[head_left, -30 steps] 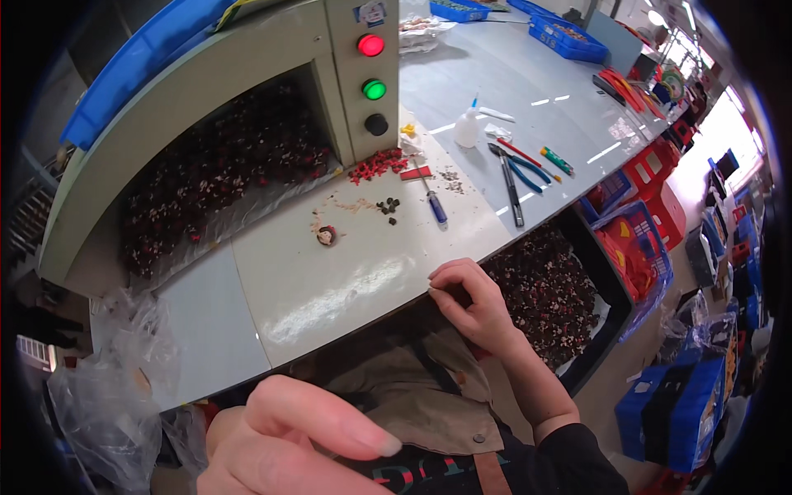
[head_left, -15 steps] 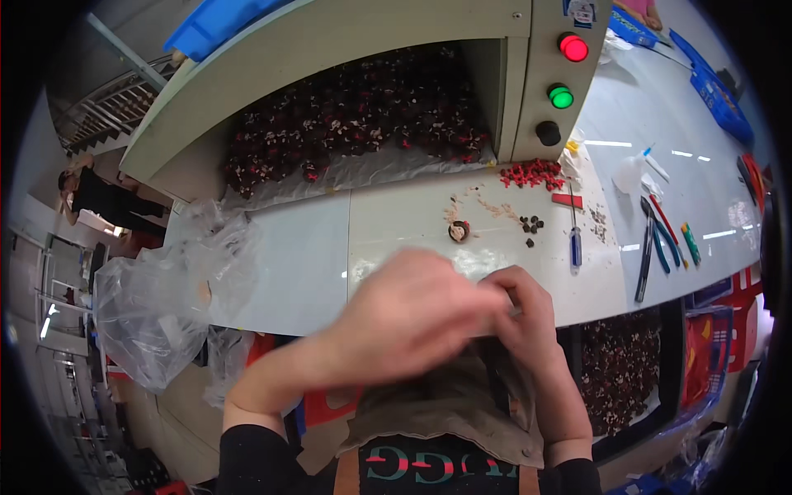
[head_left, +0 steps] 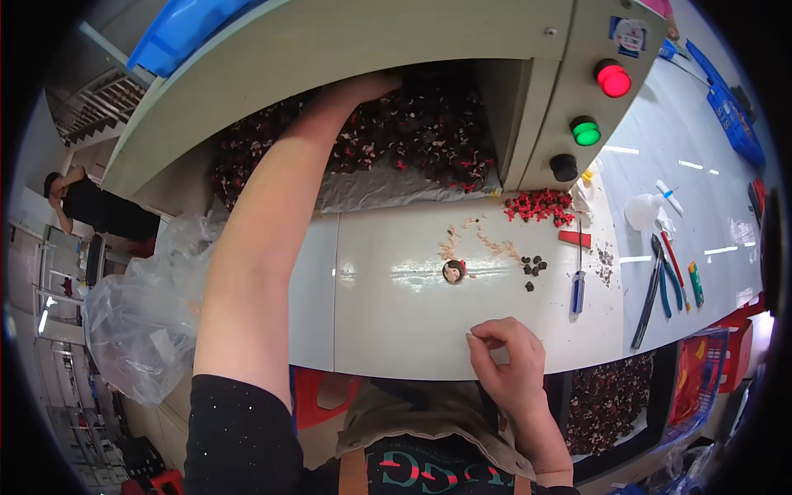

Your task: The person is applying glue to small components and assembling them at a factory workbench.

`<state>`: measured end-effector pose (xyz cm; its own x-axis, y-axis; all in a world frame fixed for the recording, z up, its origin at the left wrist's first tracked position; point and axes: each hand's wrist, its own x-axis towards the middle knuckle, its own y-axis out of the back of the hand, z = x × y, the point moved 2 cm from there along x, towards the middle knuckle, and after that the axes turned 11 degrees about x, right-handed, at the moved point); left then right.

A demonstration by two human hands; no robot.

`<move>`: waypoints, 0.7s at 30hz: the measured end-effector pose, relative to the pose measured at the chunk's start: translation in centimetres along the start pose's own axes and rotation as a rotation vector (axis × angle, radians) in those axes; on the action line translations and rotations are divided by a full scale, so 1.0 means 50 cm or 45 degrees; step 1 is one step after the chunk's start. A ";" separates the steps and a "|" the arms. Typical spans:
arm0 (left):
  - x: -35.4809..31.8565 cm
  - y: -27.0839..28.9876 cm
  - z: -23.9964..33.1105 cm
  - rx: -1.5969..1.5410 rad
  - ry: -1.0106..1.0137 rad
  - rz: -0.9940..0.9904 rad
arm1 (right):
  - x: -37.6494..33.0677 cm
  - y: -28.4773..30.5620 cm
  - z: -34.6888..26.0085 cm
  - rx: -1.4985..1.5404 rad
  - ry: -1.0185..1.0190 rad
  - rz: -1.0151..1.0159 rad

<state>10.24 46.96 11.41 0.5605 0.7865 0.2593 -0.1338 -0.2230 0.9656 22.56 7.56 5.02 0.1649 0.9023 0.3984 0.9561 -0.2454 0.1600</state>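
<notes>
My left hand (head_left: 375, 87) reaches deep into the opening of a beige machine, at the far side of a heap of small dark, red and pale pieces (head_left: 371, 140). Its fingers are hidden there. Over the front edge of the white tabletop (head_left: 404, 330), my right hand (head_left: 511, 363) has thumb and forefinger pinched together; whatever they hold is too small to make out. On the table lies a small doll-like head (head_left: 454, 271) with dark hair and a red bow. Around it are loose pale bits (head_left: 499, 246), dark bits (head_left: 535, 267) and a pile of red bits (head_left: 540, 206).
A screwdriver (head_left: 577, 293) lies right of the dark bits, with pliers (head_left: 672, 280) and a white bottle (head_left: 645, 212) farther right. Clear plastic bags (head_left: 140, 322) hang at the left. Below the table's right edge stands a bin of dark pieces (head_left: 610, 400). Another person (head_left: 103, 206) stands far left.
My left hand has gone from beside my right hand forward into the machine's opening. The right hand stays near the table's front edge, fingers still pinched. The view has shifted slightly.
</notes>
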 end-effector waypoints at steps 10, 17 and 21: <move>-0.104 0.035 0.060 0.057 0.093 0.558 | -0.006 -0.006 -0.012 -0.042 -0.068 -0.002; -0.384 0.121 0.146 -1.432 0.222 0.047 | -0.019 -0.005 -0.012 0.023 -0.023 0.029; -0.632 0.163 0.261 -1.706 0.179 -0.300 | -0.063 0.000 -0.022 0.288 0.091 -0.044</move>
<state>2.11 12.79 10.85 0.6035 0.7973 0.0095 -0.7744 0.5833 0.2451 21.76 4.31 4.77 0.1210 0.8795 0.4602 0.9922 -0.1215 -0.0286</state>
